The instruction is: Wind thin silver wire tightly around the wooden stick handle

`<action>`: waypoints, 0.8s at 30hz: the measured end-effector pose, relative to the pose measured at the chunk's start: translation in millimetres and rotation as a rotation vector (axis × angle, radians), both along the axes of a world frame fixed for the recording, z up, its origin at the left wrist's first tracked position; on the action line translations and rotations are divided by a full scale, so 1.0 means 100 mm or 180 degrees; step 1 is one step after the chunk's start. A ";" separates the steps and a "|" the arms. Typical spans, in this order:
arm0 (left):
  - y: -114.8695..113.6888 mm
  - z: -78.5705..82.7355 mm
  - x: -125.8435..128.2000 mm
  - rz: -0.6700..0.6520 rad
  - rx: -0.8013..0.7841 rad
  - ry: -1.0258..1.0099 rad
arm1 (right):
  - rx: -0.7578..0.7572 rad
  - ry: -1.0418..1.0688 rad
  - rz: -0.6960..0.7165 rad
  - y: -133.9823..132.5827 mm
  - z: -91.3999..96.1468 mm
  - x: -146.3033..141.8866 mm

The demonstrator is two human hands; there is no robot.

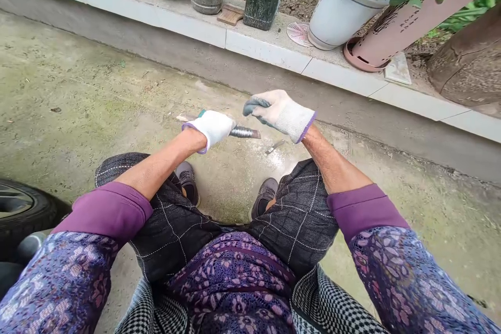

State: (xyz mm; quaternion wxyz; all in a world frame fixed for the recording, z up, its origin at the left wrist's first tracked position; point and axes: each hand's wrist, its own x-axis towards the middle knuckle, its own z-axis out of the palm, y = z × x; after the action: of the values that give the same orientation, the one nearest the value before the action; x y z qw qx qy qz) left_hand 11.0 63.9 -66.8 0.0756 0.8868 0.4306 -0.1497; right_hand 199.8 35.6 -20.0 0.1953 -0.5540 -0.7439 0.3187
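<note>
My left hand (214,128), in a white work glove with a purple cuff edge, is closed around a flat wooden stick (256,134). Silvery wire or thread (242,131) is wound in tight turns on the stick, just right of my fingers. The stick's other end sticks out to the left of the glove. My right hand (276,112) wears a matching glove with grey-coated fingers and hovers up and to the right of the winding. Its fingers are curled together; what they pinch, if anything, is too small to tell.
A small flat strip (275,147) lies on the concrete ground (156,99) beside whitish debris (277,162). Ahead runs a low tiled ledge (266,55) bearing a white planter (338,10), a square plant pot (263,8) and a pink pot (376,36). A tyre (31,214) stands at left.
</note>
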 end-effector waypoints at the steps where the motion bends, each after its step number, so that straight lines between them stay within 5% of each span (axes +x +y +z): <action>1: -0.05 0.01 0.01 -0.0132 -0.0030 0.0009 | 0.0064 -0.0005 -0.0135 0.08 -0.03 0.08; 5: -0.10 0.20 0.04 0.0069 -0.0013 -0.0864 | 0.0128 -0.0095 -0.0406 0.30 -0.25 0.29; 9: 0.10 0.36 0.02 0.0695 0.0345 -0.1697 | 0.0043 -0.0306 0.0082 0.18 -0.34 0.10; 13: 0.19 0.25 -0.01 0.0827 0.0601 -0.0834 | 0.0169 -0.0330 0.0641 -0.09 -0.17 -0.16; 17: 0.02 0.03 0.01 0.0131 0.0359 0.0067 | 0.0235 -0.0186 0.0237 -0.07 -0.01 -0.06; 20: -0.13 0.01 0.05 -0.0291 0.0135 0.0144 | 0.0295 -0.0147 -0.0244 0.12 -0.05 0.16; 24: -0.16 0.18 0.07 -0.0033 0.0135 -0.0272 | 0.0142 -0.0217 -0.0385 0.31 -0.23 0.29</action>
State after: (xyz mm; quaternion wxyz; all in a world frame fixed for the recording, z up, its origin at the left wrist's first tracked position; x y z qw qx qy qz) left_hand 17.7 47.8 -48.6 0.0743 0.8960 0.4255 -0.1029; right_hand 228.3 66.7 -42.6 0.2010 -0.6040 -0.7222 0.2707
